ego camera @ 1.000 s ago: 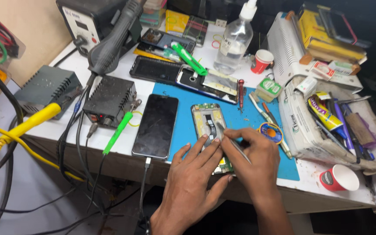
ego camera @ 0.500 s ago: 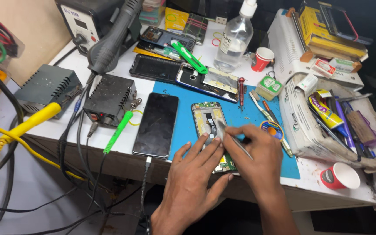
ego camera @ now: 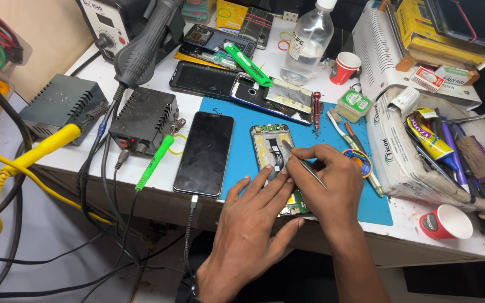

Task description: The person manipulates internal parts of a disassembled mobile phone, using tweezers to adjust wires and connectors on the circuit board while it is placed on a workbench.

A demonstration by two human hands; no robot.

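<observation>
1. The table [ego camera: 332,39] is carrying the work area: a blue mat [ego camera: 242,168] is lying on its near edge, and this layout is remaining unchanged across the last second.
2. The opened phone [ego camera: 270,147], with its back removed and its internals exposed, is lying on the blue mat, just right of an intact black phone [ego camera: 204,152] that is connected to a cable at its lower end. Neither unit is shifting position.
3. The left hand [ego camera: 251,224] is lying flat and spread, with no object in its grasp; its fingertips are pressing on the lower half of the opened phone, as in the earlier views, so the unit is staying braced.
4. The right hand [ego camera: 332,188] is closed in a pinch grip on the tweezers [ego camera: 301,163]. It is holding nearly the same place as a second ago, with only slight repositioning.
5. The tweezer tips are resting at the middle of the opened phone, beside a dark strip. By judgement, fine work at one spot is continuing; whether a part is being gripped cannot be told.
</observation>
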